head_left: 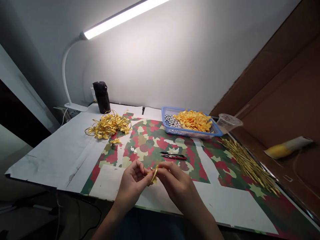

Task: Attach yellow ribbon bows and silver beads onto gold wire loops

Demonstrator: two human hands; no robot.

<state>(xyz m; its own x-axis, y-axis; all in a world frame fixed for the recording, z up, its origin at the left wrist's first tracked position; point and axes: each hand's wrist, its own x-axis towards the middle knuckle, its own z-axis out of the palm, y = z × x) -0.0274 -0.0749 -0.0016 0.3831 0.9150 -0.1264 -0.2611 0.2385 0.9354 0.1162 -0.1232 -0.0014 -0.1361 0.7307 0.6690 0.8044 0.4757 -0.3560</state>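
Observation:
My left hand [135, 180] and my right hand [176, 178] meet over the near edge of the table, both closed on a small gold ribbon bow [154, 178]. The bow stands tilted between the fingertips, and part of it is hidden by them. Just beyond my hands lies a pair of thread snips [173, 155] with dark blades. A heap of finished-looking gold bows with cord loops [110, 125] sits at the far left, with a single bow [115, 141] in front of it.
A blue basket [192, 133] holds yellow ribbon pieces [193, 120] and silver bells [172, 121]. To its right stand a clear plastic cup [227, 123] and a bundle of gold cords [250, 163]. A black bottle [102, 97] and a lamp [65, 73] are at the back left.

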